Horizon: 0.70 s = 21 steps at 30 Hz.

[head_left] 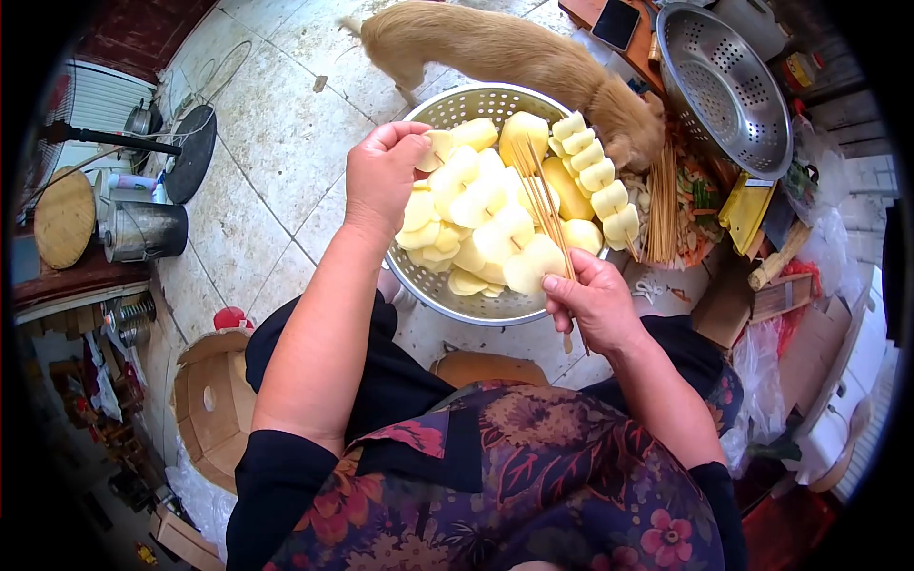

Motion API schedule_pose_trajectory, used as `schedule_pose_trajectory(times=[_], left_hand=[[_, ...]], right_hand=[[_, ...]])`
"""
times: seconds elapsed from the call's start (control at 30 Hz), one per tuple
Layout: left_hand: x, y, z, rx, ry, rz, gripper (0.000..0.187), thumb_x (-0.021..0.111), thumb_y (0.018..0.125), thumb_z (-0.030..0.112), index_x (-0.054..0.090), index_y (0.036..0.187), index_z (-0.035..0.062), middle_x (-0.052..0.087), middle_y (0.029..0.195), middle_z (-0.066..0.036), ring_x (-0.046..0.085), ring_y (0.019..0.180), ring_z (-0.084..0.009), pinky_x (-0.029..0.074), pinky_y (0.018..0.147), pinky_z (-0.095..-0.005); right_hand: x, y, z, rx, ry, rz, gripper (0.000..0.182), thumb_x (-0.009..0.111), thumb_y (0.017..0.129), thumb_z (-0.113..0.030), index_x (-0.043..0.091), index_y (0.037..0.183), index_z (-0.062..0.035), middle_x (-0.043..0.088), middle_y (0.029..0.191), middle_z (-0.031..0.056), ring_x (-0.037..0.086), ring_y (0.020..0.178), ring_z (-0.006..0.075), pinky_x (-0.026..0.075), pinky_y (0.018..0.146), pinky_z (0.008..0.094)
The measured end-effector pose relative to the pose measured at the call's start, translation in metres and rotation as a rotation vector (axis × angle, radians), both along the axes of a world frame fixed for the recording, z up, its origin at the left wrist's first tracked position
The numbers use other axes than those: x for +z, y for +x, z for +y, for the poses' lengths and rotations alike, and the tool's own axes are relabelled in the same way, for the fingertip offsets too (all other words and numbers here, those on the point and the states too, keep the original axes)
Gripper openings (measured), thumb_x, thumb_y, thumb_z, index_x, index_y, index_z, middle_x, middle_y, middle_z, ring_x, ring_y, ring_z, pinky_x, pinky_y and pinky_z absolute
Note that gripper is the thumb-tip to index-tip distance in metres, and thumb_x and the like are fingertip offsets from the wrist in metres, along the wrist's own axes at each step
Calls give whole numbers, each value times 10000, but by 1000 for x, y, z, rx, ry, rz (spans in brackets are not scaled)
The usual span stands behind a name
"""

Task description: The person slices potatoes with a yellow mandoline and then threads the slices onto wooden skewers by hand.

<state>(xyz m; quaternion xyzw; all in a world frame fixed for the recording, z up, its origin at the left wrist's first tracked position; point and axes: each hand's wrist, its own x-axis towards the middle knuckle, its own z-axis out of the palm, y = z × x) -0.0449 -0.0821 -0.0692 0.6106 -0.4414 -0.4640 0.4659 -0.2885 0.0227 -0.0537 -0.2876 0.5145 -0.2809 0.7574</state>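
Note:
My left hand (386, 176) pinches a thin pale-yellow potato slice (438, 149) at the upper left of a metal colander (428, 297). In my right hand (602, 303) is a bundle of bamboo skewers (545, 205), pointing up over the colander. A row of threaded potato slices (505, 231) runs diagonally between my hands, its lower end by my right fingers. Peeled potatoes (524, 136) and more slices lie in the colander beneath. Along its right rim rests another skewer of potato slices (597, 176).
A tan dog (495, 43) stands just beyond the colander, its head low at the right rim. Loose bamboo sticks (663, 205) lie near vegetable scraps (700, 195). A second colander (724, 90) leans at the upper right, beside a phone (616, 23). A cardboard box (205, 409) stands at left.

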Motion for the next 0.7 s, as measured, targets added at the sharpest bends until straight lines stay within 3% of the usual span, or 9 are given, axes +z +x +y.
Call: schedule_pose_trajectory(times=[0.07,0.27,0.47,0.7], left_hand=[[7,0,0,70,200,343,204,579,818,91,593,1009,20,638,914,-86,622,771,-163,520,715,-286],[-3,14,-2,87,277,572,227,577,824,110,559,1043,48,623,966,-97,619,856,-200,524,762,-349],[2,18,-4,27,414,497,243,599,829,161,568,1038,41,631,959,-107,621,870,-220,515,786,-431],[5,10,0,-46,443,450,268,602,846,214,585,1027,17,647,930,-124,639,826,-225,526,759,-439]], right_hand=[[0,0,0,9,-14,-2,201,604,872,-132,575,1031,-13,559,642,15,492,464,78,394,422,183],[4,1,0,51,-26,1,169,588,880,-133,565,1016,-35,538,664,-7,480,477,58,385,431,174],[1,1,4,27,-22,-11,205,594,875,-129,567,1056,-35,542,666,-6,479,475,58,383,425,171],[-3,1,5,-7,-29,-7,205,596,873,-128,568,1053,-33,543,662,-3,478,472,60,382,423,173]])
